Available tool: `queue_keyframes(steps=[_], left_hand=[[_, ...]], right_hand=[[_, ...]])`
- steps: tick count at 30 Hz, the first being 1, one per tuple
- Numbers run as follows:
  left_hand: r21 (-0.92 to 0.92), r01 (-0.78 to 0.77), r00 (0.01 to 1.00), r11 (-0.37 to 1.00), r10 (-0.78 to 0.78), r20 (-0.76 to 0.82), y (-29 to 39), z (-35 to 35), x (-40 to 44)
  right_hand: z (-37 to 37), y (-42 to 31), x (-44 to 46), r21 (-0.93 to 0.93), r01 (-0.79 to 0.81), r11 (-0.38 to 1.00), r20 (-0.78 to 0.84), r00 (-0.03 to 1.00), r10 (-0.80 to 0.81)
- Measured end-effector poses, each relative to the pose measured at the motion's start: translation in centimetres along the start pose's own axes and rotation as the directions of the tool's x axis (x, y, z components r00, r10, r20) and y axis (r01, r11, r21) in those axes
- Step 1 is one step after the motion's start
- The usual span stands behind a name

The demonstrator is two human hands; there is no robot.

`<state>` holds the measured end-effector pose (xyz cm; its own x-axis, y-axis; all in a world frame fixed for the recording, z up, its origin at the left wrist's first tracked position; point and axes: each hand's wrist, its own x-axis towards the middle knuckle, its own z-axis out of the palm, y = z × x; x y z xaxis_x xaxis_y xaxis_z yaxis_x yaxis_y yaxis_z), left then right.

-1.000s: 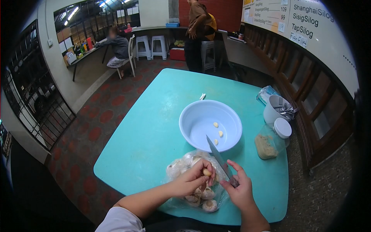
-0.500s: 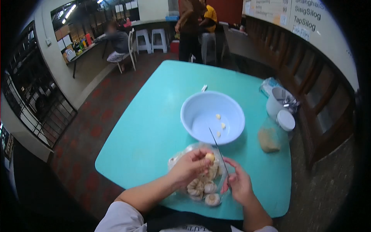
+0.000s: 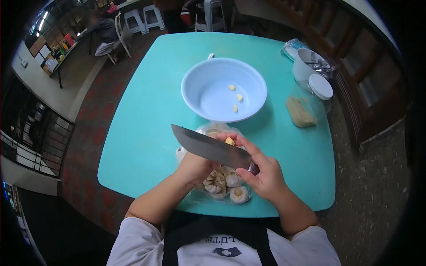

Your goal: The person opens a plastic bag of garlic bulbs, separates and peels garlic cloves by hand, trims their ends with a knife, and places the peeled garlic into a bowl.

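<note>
My right hand is closed round the handle of a wide-bladed knife, whose blade points left across my left hand. Partly hidden behind that blade, my left hand holds a garlic clove in its fingers, close to the right fingertips. Below the hands, garlic bulbs sit in a clear plastic bag. A light blue basin stands just beyond, with three peeled cloves on its bottom.
On the table's right side stand a jar with a white lid and tan contents, a white tub of cutlery and a plastic packet. The turquoise table has rounded corners. A seated person is at the back left.
The knife has swung from pointing away to lying leftward across my left hand, its broad side now showing. My right hand has come up beside the clove. The view has tilted down.
</note>
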<state>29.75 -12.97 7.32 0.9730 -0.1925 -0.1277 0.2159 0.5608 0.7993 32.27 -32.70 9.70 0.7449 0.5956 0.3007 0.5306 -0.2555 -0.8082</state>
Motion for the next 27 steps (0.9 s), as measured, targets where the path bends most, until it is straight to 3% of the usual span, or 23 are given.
queue_keyframes(steps=[5,8,11,23,26,27], left_hand=[[0.008,-0.032,0.999,0.999,0.032,-0.002,-0.5,0.8,-0.1],[-0.020,-0.020,1.000,1.000,0.020,0.002,-0.5,0.6,0.0],[0.074,-0.106,0.994,0.992,0.105,0.017,-1.0,0.5,0.0],[0.103,-0.049,0.999,0.994,0.051,-0.013,-0.7,1.0,-0.2],[0.187,-0.053,0.996,0.981,0.065,-0.059,-0.9,1.1,-0.3],[0.311,-0.090,0.993,0.946,0.111,-0.050,-0.8,1.2,-0.4]], right_hand=[[0.1,0.6,0.1,-0.130,0.083,0.988,-0.001,0.996,-0.084],[-0.1,0.7,0.0,-0.166,0.048,0.985,0.037,0.998,-0.043],[0.1,0.7,0.0,-0.141,0.086,0.986,0.023,0.996,-0.083],[-0.1,0.7,0.1,-0.213,0.109,0.971,0.037,0.994,-0.103],[-0.1,0.7,0.1,-0.200,0.103,0.974,0.056,0.994,-0.094],[-0.1,0.7,0.1,-0.191,0.102,0.976,0.052,0.994,-0.094]])
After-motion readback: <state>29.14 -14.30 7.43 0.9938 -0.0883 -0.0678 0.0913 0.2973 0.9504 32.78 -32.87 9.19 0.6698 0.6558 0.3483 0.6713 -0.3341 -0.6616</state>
